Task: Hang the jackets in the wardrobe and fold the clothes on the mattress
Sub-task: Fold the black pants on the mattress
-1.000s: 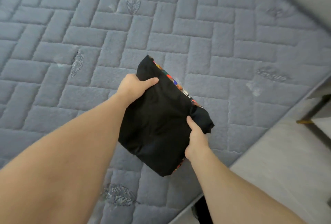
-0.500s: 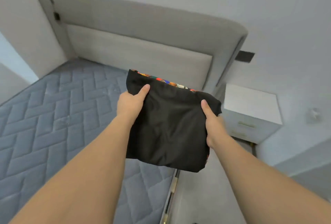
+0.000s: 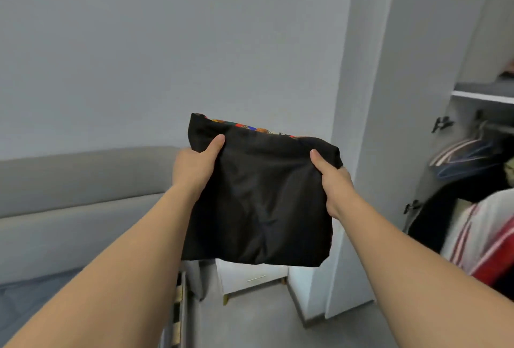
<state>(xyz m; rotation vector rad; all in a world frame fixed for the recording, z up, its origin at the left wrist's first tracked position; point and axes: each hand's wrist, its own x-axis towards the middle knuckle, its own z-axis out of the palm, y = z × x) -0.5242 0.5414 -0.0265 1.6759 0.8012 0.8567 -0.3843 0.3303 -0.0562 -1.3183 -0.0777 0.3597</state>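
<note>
A folded black garment with a colourful print along its top edge is held up in the air in front of me. My left hand grips its upper left corner, thumb on the front. My right hand grips its upper right corner the same way. The open wardrobe is at the right, with hanging clothes and hangers on its rail. A corner of the grey mattress shows at the lower left.
A grey padded headboard runs along the left. A white nightstand stands below the garment, between the bed and a white wardrobe side panel. Grey floor lies between the bed and the wardrobe.
Both hands have lifted the folded garment off the mattress. The view has swung right, from the mattress past the headboard and nightstand to the open wardrobe.
</note>
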